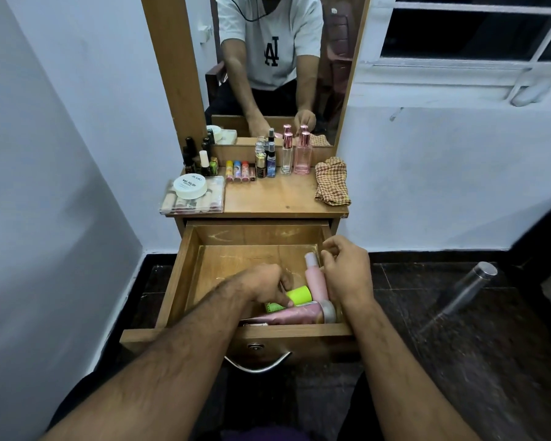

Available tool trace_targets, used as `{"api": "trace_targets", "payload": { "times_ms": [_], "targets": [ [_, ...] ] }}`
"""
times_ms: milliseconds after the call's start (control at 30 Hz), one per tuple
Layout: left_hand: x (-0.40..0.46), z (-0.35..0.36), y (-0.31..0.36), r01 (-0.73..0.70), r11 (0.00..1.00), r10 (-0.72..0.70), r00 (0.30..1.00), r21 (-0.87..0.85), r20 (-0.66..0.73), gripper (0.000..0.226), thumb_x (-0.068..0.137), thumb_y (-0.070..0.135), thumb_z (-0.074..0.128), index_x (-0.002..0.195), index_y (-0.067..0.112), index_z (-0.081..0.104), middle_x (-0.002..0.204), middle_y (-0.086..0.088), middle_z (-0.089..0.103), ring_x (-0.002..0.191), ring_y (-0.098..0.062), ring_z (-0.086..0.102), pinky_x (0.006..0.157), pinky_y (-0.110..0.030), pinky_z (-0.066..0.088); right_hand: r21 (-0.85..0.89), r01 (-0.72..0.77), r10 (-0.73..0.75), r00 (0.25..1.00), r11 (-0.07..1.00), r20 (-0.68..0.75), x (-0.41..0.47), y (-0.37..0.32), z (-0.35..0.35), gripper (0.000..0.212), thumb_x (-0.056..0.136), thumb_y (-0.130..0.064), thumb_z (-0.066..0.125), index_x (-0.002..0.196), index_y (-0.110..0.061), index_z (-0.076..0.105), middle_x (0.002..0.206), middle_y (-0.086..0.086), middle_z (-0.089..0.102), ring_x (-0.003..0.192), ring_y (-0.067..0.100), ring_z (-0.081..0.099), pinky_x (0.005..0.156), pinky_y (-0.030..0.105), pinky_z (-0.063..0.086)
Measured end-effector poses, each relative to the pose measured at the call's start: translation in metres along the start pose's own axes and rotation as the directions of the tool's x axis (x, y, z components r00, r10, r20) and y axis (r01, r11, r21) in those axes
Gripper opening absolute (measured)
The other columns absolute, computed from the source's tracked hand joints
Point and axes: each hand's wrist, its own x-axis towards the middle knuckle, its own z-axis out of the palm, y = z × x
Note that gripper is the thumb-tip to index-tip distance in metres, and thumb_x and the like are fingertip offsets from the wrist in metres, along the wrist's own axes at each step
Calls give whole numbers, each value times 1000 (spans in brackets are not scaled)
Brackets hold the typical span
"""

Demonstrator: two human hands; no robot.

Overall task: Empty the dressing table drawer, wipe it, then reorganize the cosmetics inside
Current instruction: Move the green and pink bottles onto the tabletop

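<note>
The wooden drawer (pixel 191 278) is pulled out, its left and back floor bare. At its front right lie a green tube with a yellow-green cap (pixel 298 295), a pink bottle (pixel 315 280) along the right wall, and a pink tube with a clear cap (pixel 296 316) along the front. My left hand (pixel 264 283) reaches down into the drawer, and its thumb and fingers pinch the green tube. My right hand (pixel 347 272) hovers by the right wall beside the pink bottle, fingers curled. Whether it holds anything is unclear.
On the tabletop (pixel 268 198) stand nail polish bottles (pixel 201 160), a white jar on a clear box (pixel 190 186), small tubes (pixel 237 171), spray and perfume bottles (pixel 295 154), and a checked cloth (pixel 331 181). A mirror (pixel 277 65) rises behind. A metal bottle (pixel 468 286) lies on the dark floor at right.
</note>
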Motion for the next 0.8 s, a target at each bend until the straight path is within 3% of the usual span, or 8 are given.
{"api": "trace_targets", "payload": {
  "times_ms": [133,233,433,533,667,800],
  "targets": [
    [0,-2,-9,21,999,-25,996,-49,-88,27,75,36,78,94,17,73,84,1,70,81,-20,63,70,-31,52,-101,-16,21,998,995,53,1,0,2,14,92,-14,63,103,-11,70,98,6,72,89,20,65,77,29,53],
    [0,0,-27,43,987,-76,975,-154,-210,18,67,37,74,75,25,64,63,7,59,66,-20,57,56,-26,41,-337,36,21,986,941,164,0,-8,13,16,95,-18,55,98,-10,69,97,9,70,90,29,64,67,29,43],
    [-2,-2,-40,5,908,-197,888,-420,-415,31,55,46,67,82,32,61,85,1,71,81,-20,66,74,-34,54,-637,172,83,933,752,350,2,-25,33,28,93,-1,51,111,-12,70,112,10,70,102,28,67,73,33,51],
    [-3,-4,-40,-27,870,-222,870,-492,-440,30,57,43,71,81,29,60,80,6,67,79,-19,65,74,-33,50,-664,210,97,914,717,394,6,-32,40,26,90,-3,55,110,-9,71,112,11,71,103,27,68,78,33,55],
    [-2,-3,-44,-50,858,-223,860,-511,-458,23,72,24,81,83,26,61,75,11,63,73,-14,60,70,-30,47,-636,175,127,907,752,401,8,-30,44,27,87,-1,56,109,-12,67,110,11,70,102,28,67,75,32,53],
    [-2,-3,-46,-94,830,-237,833,-549,-500,24,69,29,81,80,28,61,74,10,63,70,-12,57,67,-30,46,-569,142,122,908,810,400,10,-28,41,18,84,-9,59,99,-18,53,99,7,67,94,27,64,68,31,51]
  ]
}}
